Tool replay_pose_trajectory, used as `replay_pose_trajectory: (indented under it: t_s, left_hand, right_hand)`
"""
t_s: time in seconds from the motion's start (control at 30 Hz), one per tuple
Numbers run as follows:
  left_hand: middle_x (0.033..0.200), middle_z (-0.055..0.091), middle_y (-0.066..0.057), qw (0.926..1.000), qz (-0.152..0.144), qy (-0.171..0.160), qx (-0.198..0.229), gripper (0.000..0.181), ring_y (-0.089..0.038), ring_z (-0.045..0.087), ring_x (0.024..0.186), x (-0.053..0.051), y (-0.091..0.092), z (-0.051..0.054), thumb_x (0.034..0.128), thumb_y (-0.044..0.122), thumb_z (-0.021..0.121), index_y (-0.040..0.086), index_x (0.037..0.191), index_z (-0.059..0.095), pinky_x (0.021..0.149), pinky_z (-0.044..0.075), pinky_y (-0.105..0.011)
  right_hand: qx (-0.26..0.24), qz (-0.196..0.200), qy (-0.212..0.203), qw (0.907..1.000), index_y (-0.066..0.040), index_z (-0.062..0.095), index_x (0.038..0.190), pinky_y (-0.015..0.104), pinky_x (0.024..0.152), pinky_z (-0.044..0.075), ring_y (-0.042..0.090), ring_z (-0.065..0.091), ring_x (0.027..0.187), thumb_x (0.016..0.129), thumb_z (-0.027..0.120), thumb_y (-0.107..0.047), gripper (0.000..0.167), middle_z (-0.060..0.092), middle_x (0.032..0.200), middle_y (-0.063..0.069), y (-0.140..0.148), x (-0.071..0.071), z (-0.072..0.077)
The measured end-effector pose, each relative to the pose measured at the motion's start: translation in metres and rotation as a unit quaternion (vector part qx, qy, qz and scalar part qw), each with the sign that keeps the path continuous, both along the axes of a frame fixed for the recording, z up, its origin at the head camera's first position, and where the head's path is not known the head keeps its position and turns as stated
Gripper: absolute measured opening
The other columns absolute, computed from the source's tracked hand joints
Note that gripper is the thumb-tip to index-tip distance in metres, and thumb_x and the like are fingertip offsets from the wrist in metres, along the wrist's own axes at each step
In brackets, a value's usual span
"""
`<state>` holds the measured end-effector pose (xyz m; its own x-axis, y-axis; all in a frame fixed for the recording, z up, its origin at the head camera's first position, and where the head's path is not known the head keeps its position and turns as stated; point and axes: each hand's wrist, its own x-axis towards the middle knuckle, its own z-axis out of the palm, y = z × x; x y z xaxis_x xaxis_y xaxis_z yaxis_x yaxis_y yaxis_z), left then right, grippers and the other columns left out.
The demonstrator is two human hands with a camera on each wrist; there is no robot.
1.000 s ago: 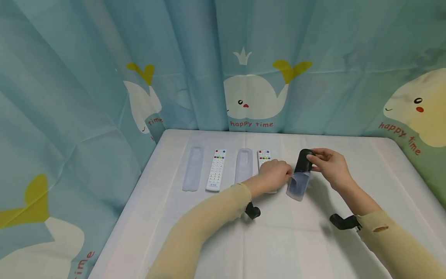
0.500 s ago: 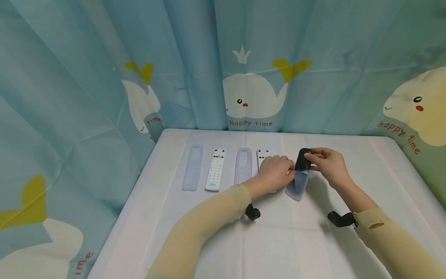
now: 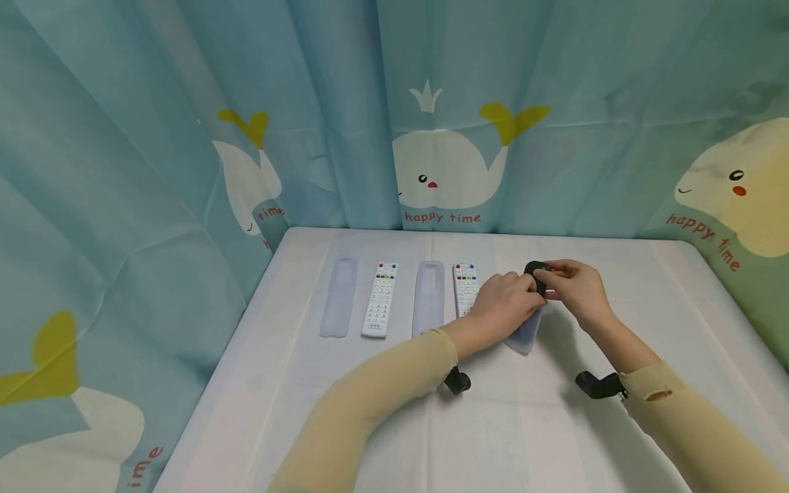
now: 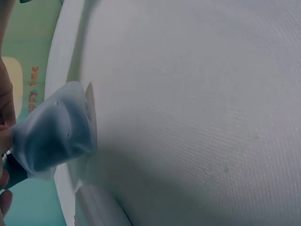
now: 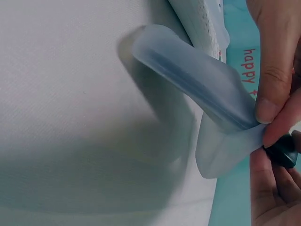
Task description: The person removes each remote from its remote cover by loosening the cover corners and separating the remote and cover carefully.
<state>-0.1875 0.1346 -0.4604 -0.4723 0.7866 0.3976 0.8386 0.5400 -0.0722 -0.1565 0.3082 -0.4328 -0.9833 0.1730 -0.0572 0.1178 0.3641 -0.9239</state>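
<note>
A black remote control (image 3: 535, 268) stands partly inside a translucent silicone cover (image 3: 522, 337), tilted over the white table. My right hand (image 3: 579, 291) grips the remote's bare upper end. With its thumb and a finger, my left hand (image 3: 502, 305) pinches the cover's rim, seen close in the right wrist view on the cover (image 5: 202, 80). One side of that rim flares away from the remote. In the left wrist view the cover (image 4: 51, 127) shows the dark remote through it. Part of the remote is hidden behind my left hand in the head view.
Left of my hands lie a white remote (image 3: 465, 284), partly behind my left arm, an unfilled-looking cover (image 3: 429, 298), another white remote (image 3: 379, 300) and another cover (image 3: 339, 296). A blue whale-print curtain (image 3: 333, 137) hangs along the table's (image 3: 481, 438) back and left edges.
My left hand has slid up and right along the cover toward the remote's top end, pulling its rim higher. Less black remote shows now. My right hand has stayed nearly in place.
</note>
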Motion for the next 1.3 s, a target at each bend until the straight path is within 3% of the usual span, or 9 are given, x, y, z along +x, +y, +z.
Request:
replay_pose_trajectory:
  t_s: [0.17,0.33,0.5,0.63,0.7,0.83,0.9,1.07,1.3]
  left_hand:
    - [0.106,0.059,0.012,0.9993,-0.019,0.032,-0.009,0.019,-0.007,0.051,0.084,0.000,-0.002,-0.002,0.1040,0.034,0.061,0.038,0.113,0.077,0.065,0.037,-0.021]
    - [0.110,0.058,0.012,0.9983,-0.037,0.034,-0.029,0.020,-0.007,0.053,0.091,0.002,-0.002,-0.006,0.1022,0.038,0.061,0.036,0.116,0.076,0.069,0.038,-0.021]
    - [0.105,0.058,0.013,0.9984,-0.033,0.022,-0.041,0.019,-0.006,0.052,0.090,0.006,0.000,-0.008,0.1016,0.042,0.061,0.037,0.113,0.077,0.068,0.039,-0.021]
    - [0.104,0.059,0.013,0.9985,-0.019,-0.037,-0.034,0.020,-0.005,0.052,0.087,0.007,-0.001,-0.009,0.1020,0.040,0.063,0.037,0.117,0.077,0.069,0.042,-0.018]
    - [0.106,0.061,0.013,0.9957,-0.010,-0.091,-0.014,0.021,-0.004,0.054,0.089,0.006,-0.003,-0.008,0.1034,0.036,0.063,0.034,0.118,0.077,0.071,0.044,-0.016]
    - [0.108,0.062,0.013,0.9799,0.029,-0.194,0.035,0.020,-0.001,0.057,0.091,0.000,-0.010,-0.003,0.1036,0.024,0.061,0.027,0.117,0.074,0.073,0.045,-0.015]
    - [0.107,0.062,0.012,0.9732,0.059,-0.218,0.044,0.020,-0.003,0.057,0.092,-0.004,-0.015,-0.001,0.1001,0.018,0.062,0.025,0.116,0.072,0.073,0.046,-0.016]
    - [0.113,0.062,0.009,0.9723,0.112,-0.204,-0.020,0.026,-0.010,0.057,0.095,-0.013,-0.023,0.000,0.0953,0.016,0.067,0.025,0.120,0.069,0.077,0.048,-0.025]
    - [0.112,0.064,0.011,0.9771,0.103,-0.169,-0.079,0.017,-0.011,0.057,0.097,-0.015,-0.018,-0.002,0.0996,0.032,0.068,0.029,0.116,0.073,0.079,0.047,-0.027]
  right_hand:
    - [0.009,0.029,-0.019,0.9994,0.010,0.044,0.146,0.024,0.076,0.058,0.001,0.064,0.083,0.102,0.064,-0.025,0.060,0.056,0.129,0.029,-0.001,-0.001,0.001]
    - [0.006,0.037,-0.020,0.9991,0.012,0.042,0.147,0.023,0.075,0.058,-0.001,0.063,0.084,0.103,0.063,-0.018,0.057,0.056,0.130,0.030,-0.002,-0.002,0.000]
    - [0.006,0.032,-0.005,0.9994,0.012,0.043,0.146,0.024,0.076,0.059,-0.003,0.063,0.084,0.102,0.065,-0.019,0.058,0.056,0.131,0.031,-0.001,-0.004,0.001]
    - [0.006,0.029,-0.002,0.9996,0.011,0.043,0.146,0.026,0.077,0.059,-0.003,0.063,0.085,0.102,0.065,-0.020,0.058,0.056,0.130,0.031,0.000,-0.005,-0.001]
    - [0.005,0.034,-0.003,0.9994,0.011,0.042,0.147,0.026,0.077,0.059,-0.003,0.062,0.086,0.102,0.065,-0.020,0.059,0.055,0.131,0.031,0.000,-0.006,-0.003]
    - [0.001,0.038,0.001,0.9993,0.012,0.041,0.147,0.025,0.077,0.059,-0.003,0.063,0.087,0.102,0.064,-0.019,0.059,0.055,0.132,0.032,0.003,-0.006,-0.006]
    - [0.002,0.038,0.002,0.9993,0.012,0.041,0.147,0.025,0.076,0.059,-0.003,0.063,0.087,0.102,0.065,-0.019,0.059,0.056,0.132,0.032,0.003,-0.005,-0.006]
    - [0.004,0.032,0.002,0.9995,0.011,0.042,0.146,0.023,0.076,0.059,-0.002,0.065,0.086,0.102,0.066,-0.020,0.059,0.057,0.127,0.027,0.003,-0.003,-0.004]
    - [-0.004,0.031,0.015,0.9994,0.011,0.045,0.143,0.024,0.076,0.059,0.000,0.066,0.086,0.101,0.067,-0.020,0.057,0.062,0.116,0.016,0.003,0.001,-0.003]
